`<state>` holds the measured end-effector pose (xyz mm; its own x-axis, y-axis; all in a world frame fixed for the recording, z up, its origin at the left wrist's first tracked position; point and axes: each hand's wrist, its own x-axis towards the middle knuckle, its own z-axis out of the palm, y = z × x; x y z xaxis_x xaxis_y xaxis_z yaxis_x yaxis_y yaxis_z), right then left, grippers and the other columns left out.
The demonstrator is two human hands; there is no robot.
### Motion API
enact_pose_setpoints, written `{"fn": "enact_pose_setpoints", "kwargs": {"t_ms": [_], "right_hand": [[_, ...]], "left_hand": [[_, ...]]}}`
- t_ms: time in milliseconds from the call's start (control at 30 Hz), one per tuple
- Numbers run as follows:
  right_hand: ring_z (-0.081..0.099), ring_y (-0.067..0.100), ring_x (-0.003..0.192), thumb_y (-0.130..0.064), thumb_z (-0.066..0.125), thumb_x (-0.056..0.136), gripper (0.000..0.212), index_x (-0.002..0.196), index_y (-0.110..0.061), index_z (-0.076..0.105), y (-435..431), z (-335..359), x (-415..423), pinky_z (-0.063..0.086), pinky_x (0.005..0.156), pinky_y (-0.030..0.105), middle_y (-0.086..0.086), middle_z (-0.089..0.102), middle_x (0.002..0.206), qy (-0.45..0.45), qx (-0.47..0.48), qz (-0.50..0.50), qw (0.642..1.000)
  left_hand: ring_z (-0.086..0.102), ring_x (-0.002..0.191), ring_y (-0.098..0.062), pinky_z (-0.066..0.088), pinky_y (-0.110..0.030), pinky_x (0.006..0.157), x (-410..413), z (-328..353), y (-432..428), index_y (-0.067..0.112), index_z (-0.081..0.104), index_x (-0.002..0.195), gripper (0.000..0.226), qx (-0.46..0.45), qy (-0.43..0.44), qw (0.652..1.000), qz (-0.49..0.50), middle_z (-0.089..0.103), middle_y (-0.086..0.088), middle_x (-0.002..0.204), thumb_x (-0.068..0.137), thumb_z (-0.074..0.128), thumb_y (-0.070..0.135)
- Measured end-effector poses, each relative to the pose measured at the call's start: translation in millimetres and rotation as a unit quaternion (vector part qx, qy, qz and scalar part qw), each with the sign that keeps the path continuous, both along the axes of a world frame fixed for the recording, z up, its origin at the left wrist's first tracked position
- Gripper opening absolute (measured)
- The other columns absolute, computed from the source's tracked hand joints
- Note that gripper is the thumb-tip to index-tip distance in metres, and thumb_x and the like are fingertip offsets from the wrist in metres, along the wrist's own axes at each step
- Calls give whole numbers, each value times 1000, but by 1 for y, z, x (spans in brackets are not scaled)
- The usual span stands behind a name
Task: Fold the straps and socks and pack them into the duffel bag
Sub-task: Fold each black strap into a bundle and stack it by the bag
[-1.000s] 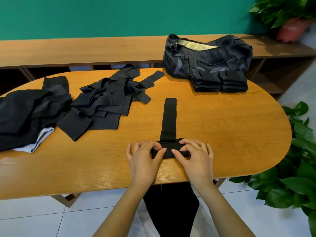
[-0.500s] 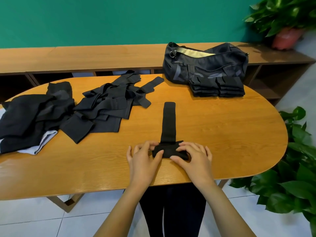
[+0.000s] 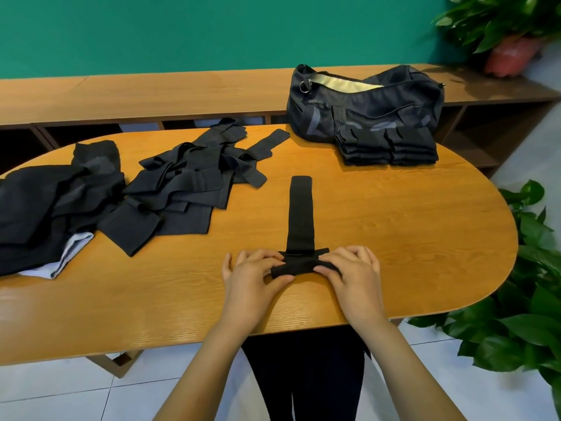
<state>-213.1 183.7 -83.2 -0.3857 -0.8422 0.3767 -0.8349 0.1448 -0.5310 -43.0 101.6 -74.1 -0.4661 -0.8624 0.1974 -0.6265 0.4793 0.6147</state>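
My left hand (image 3: pixel 252 278) and right hand (image 3: pixel 355 275) both pinch the rolled near end of the long black elastic strap (image 3: pixel 300 214), fingers curled over it, at 6 o'clock on the oval wooden table (image 3: pixel 394 238). Its flat tail runs straight toward 12. If one hand rolls ahead, I expect the roll to skew; if my pinch slackens, the elastic may spring open. The dark open duffel bag (image 3: pixel 364 104) sits at 1 o'clock, the stack of folded black pieces (image 3: pixel 388 145) touching its front.
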Motion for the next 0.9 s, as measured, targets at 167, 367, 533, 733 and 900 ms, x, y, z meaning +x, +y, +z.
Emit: {"fn": "enact_pose_setpoints", "kwargs": {"t_ms": [167, 367, 533, 733, 900], "right_hand": [[43, 4, 90, -29, 67, 87, 7, 92, -28, 71, 1, -1, 2, 33, 100, 40, -23, 53, 83, 8, -9, -23, 1000], [32, 0, 91, -42, 57, 92, 19, 98, -25, 63, 3, 5, 2, 32, 97, 34, -29, 40, 83, -18, 14, -43, 999], [35, -1, 101, -57, 45, 88, 37, 100, -28, 65, 4, 0, -3, 29, 98, 33, -22, 56, 99, -35, 27, -19, 999], [40, 6, 97, -36, 60, 92, 4, 94, -33, 60, 4, 0, -5, 36, 91, 33, -21, 51, 88, -118, 7, -46, 992], [51, 10, 95, -44, 65, 85, 29, 108, -37, 47, 2, 2, -4, 34, 97, 35, -13, 60, 78, -147, -8, -55, 988]], "left_hand": [[49, 97, -4, 17, -41, 111, -7, 1, -5, 34, 72, 92, 14, -14, 55, 998, 38, 59, 23, 86, 84, 66, 44], [49, 83, -6, 22, -37, 108, -16, -5, -10, 32, 49, 69, 25, -8, 69, 996, 51, 52, 11, 73, 88, 62, 43], [51, 92, -5, 21, -39, 111, -9, -7, -11, 24, 66, 93, 29, 12, 94, 995, 37, 61, 13, 85, 88, 54, 50], [48, 105, -3, 20, -42, 112, -9, -4, -8, 34, 66, 96, 13, 4, 107, 994, 29, 62, 21, 97, 84, 66, 40], [57, 97, 2, 17, -44, 115, -9, -4, -8, 46, 48, 104, 25, 24, 156, 986, 47, 65, 18, 78, 83, 61, 48]]}}
